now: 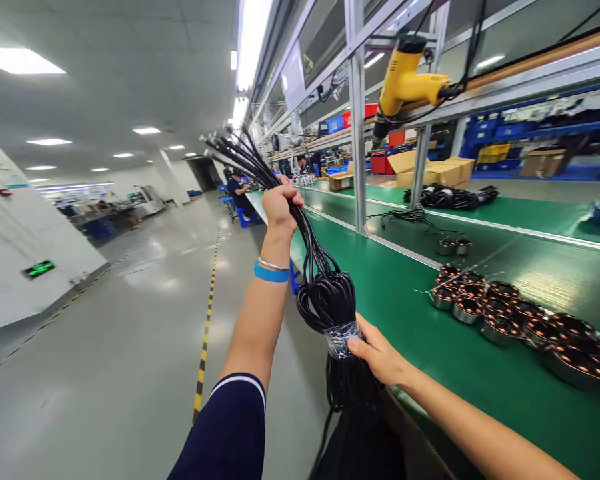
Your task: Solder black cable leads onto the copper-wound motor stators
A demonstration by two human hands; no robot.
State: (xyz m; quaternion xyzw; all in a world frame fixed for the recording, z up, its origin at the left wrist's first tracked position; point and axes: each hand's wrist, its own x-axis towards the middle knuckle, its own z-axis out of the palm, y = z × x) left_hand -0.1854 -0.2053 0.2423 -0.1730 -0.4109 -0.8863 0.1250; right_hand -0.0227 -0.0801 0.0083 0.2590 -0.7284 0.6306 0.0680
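A long bundle of black cables hangs at the edge of the green bench, coiled in its lower part and bound with clear plastic wrap. My left hand is wrapped round its upper, straight part, with the loose cable ends fanning out above to the left. My right hand grips the bundle at the plastic wrap, thumb in front, other fingers partly hidden behind. A blue band sits on my left wrist.
On the green bench stand several copper-wound metal rings at the right. Behind lie more black cables and cardboard boxes. A yellow heat gun hangs above, near a metal post. A person sits farther along.
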